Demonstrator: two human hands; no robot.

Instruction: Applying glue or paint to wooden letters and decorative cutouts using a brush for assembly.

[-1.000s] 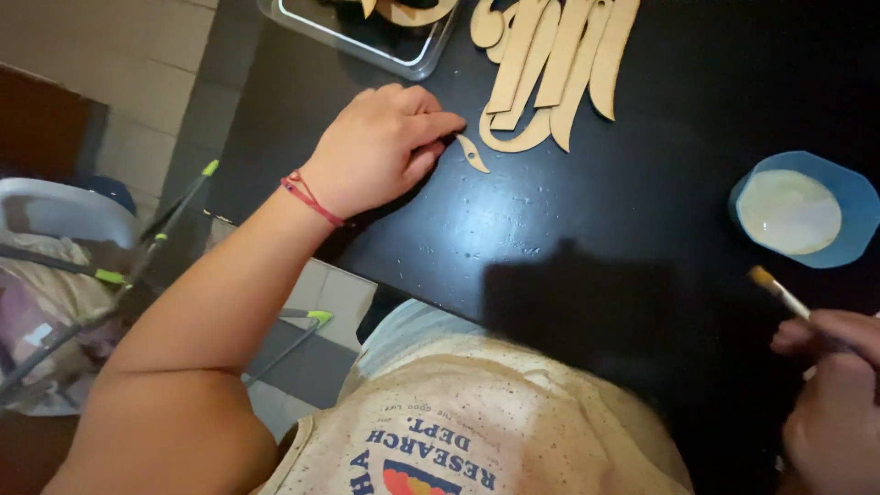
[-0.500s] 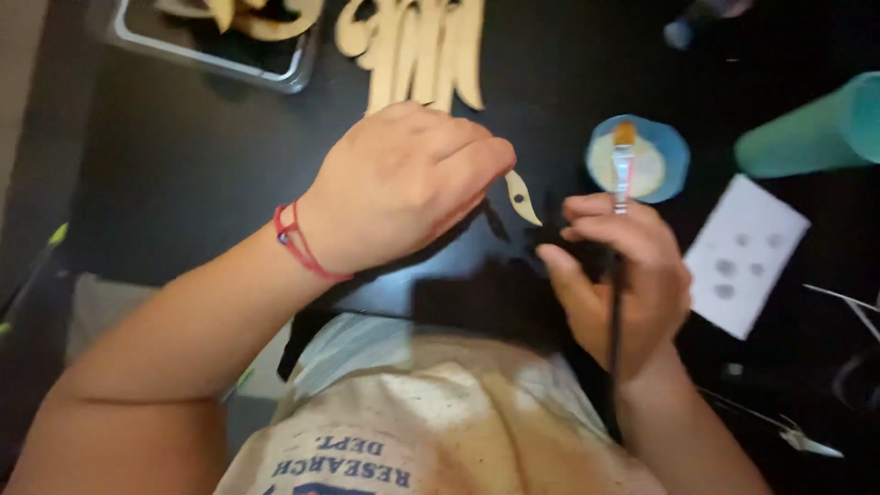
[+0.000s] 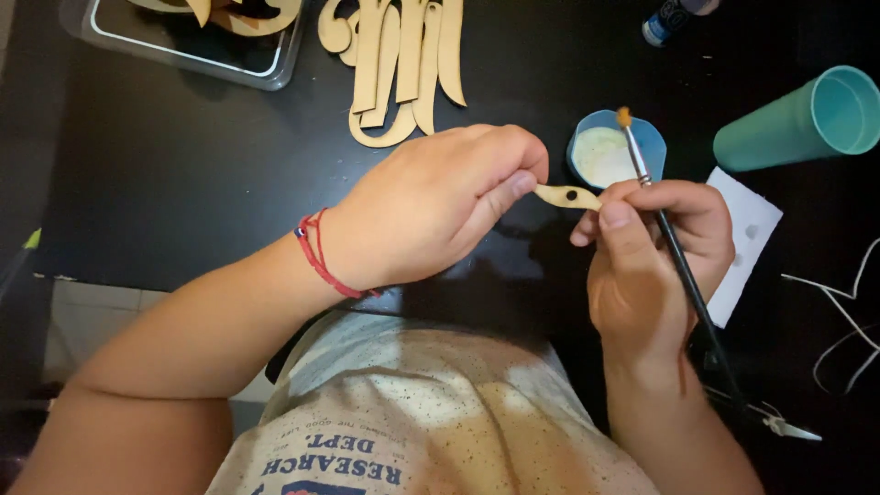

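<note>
A blue-capped bottle (image 3: 672,16) lies far right beside a teal cup (image 3: 796,119) and a white sheet (image 3: 750,240). The left hand (image 3: 431,206) pinches a small pale wooden piece (image 3: 566,196) with one dark hole. The right hand (image 3: 647,261) touches it, closed around a black-handled paintbrush (image 3: 676,252).

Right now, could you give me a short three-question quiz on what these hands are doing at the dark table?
1. True or false: the left hand pinches the small wooden piece.
2. What does the right hand hold along its fingers?
A. scissors
B. a paintbrush
C. a pencil
3. Fill in: the brush tip lies over the small blue ____ holding pale paint.

Key:
1. True; the right hand's fingertips meet the piece's other end too.
2. B.
3. Dish, standing left of the teal cup lying on its side.
</note>
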